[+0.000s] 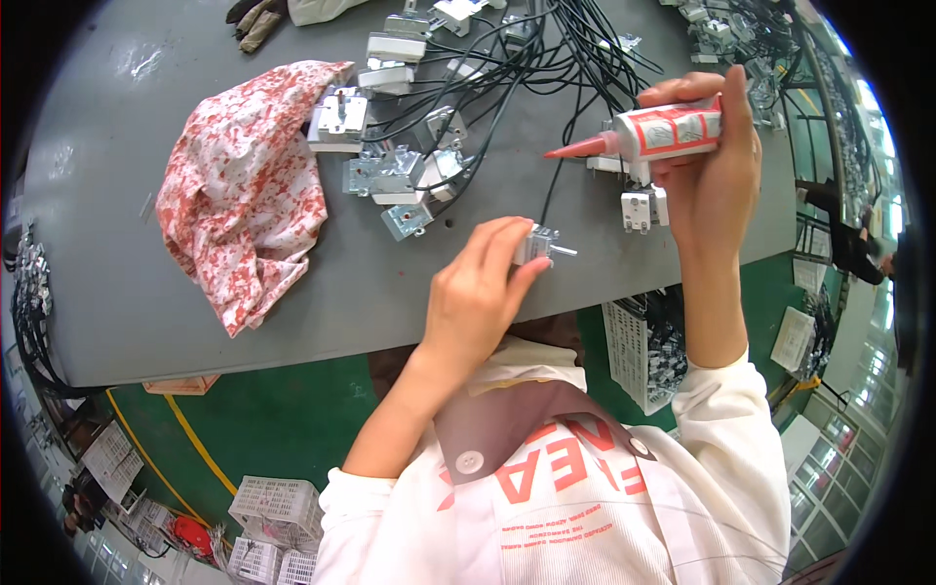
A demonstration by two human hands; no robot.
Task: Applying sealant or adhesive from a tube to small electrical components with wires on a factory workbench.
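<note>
My left hand (480, 283) pinches a small metal-and-white cable-end part (536, 246) over the near part of the table; a thin metal shaft sticks out of it to the right and a black cable runs away from it. Raised at the right, my right hand (717, 166) is wrapped round a white and red glue bottle (668, 130). The bottle lies nearly level, its pointed red nozzle (582, 147) aimed left, above and apart from the part. Close below the bottle, a white part with metal prongs (639, 210) rests on the table.
Several similar cabled parts (398, 174) lie left of centre, their black cables (575, 49) bundled at the far side. A red-speckled cloth (249, 190) lies crumpled on the grey table (97, 292). More parts (726, 39) are heaped far right. White baskets (629, 356) stand below on the green floor.
</note>
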